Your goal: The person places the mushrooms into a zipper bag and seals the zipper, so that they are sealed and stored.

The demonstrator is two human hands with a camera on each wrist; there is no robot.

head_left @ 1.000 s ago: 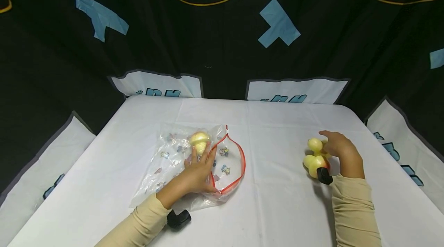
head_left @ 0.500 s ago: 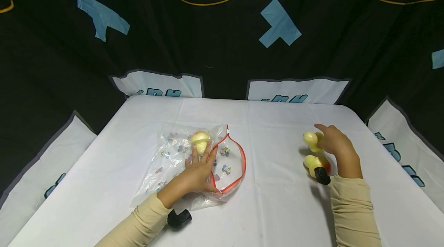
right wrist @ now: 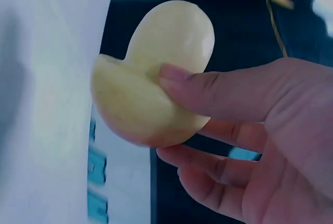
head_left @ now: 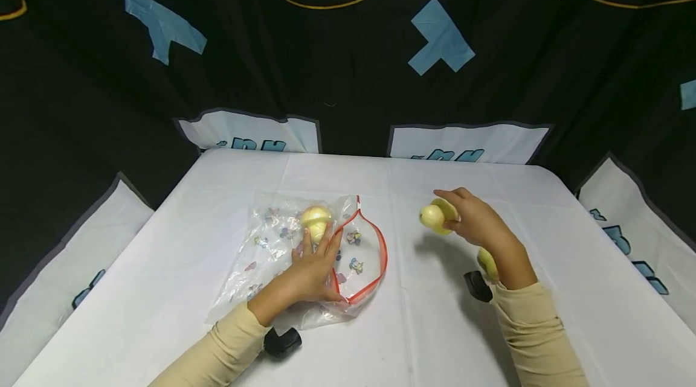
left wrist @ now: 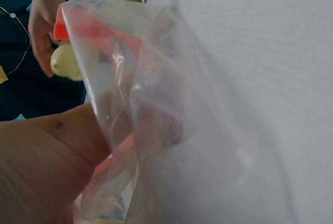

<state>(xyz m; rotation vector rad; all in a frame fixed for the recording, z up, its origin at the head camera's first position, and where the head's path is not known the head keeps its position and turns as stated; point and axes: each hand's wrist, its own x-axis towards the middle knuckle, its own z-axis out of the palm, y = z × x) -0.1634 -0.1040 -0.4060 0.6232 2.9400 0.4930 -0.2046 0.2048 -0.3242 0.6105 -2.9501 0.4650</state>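
A clear zip bag [head_left: 239, 278] with small printed figures lies on the table, its red-edged mouth spread wide toward the right. Inside it, near the top, is a yellow toy mushroom [head_left: 315, 217]. My left hand [head_left: 309, 277] rests on the bag beside the mouth, fingers spread; in the left wrist view the clear plastic [left wrist: 208, 146] covers much of it. To the right, above the table, my right hand [head_left: 478, 224] pinches another toy mushroom [right wrist: 140, 99], pale yellow with a reddish cap, between thumb and fingers. Partly behind the right wrist sits one more toy mushroom [head_left: 487, 262].
A white cloth [head_left: 413, 326] covers the table. Behind it hangs a black curtain [head_left: 348, 61] with blue and yellow patches. Black wrist-worn pieces stick out by the left wrist [head_left: 281, 343] and the right wrist [head_left: 478, 286].
My right hand has picked up one toy mushroom from beside the other and carried it left toward the bag. The left hand and the bag have stayed in place.
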